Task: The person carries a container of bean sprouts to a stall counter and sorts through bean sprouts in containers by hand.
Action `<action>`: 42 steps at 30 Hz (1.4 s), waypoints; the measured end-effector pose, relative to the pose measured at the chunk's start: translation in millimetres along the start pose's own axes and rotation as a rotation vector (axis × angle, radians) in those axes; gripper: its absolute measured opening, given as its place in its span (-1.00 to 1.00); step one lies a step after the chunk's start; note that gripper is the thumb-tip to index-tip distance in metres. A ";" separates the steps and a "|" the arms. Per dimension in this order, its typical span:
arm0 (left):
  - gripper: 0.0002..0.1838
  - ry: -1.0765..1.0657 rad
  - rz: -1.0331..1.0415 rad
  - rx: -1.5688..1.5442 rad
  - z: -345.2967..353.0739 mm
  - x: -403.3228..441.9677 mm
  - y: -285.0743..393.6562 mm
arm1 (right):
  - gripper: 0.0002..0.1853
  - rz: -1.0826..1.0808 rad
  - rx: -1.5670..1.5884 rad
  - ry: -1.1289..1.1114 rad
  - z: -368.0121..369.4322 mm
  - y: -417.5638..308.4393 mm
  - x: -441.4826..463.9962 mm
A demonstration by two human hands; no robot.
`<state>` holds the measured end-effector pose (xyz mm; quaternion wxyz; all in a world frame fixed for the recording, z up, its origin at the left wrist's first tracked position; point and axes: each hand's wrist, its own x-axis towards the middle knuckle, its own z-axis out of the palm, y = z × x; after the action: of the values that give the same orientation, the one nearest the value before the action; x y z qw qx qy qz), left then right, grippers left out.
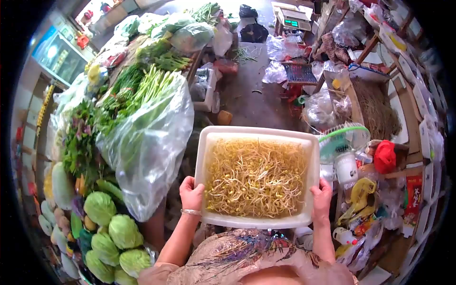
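Note:
A white rectangular plastic tub (259, 129) is held up in front of my body, roughly level. Bean sprouts (256, 175) with pale stems and yellow heads fill it, and they look to be lying in water. My left hand (192, 191) is closed on the tub's left wall near the front corner, thumb on the rim. On the opposite side, my right hand (322, 192) grips the right wall in the same way. The fingers under the tub are hidden on both sides. A bracelet (191, 212) circles my left wrist.
To the left, a stall holds cabbages (124, 232), leafy greens (80, 137) and a clear plastic sheet (152, 147). A fan (344, 147) stands close by the tub's right side. Ahead runs a floor aisle (251, 99), with a scale (293, 20) at its far end.

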<state>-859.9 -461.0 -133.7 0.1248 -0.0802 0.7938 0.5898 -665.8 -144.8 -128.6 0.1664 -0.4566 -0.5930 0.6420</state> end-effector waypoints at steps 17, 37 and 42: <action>-0.86 -0.009 -0.083 -0.058 206.8 334.3 103.8 | -0.71 -0.084 -0.041 0.017 120.7 -115.7 383.7; -0.86 -0.242 0.063 0.028 463.9 755.9 278.7 | -0.82 0.008 0.082 0.266 241.7 -239.0 749.5; -0.87 -0.276 0.048 0.066 524.5 844.0 304.8 | -0.86 0.052 0.055 0.305 271.5 -280.4 845.9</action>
<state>-1696.2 146.2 -244.8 0.2214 0.0249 0.7896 0.5717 -1416.8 396.2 -234.1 0.2502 -0.5593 -0.5310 0.5854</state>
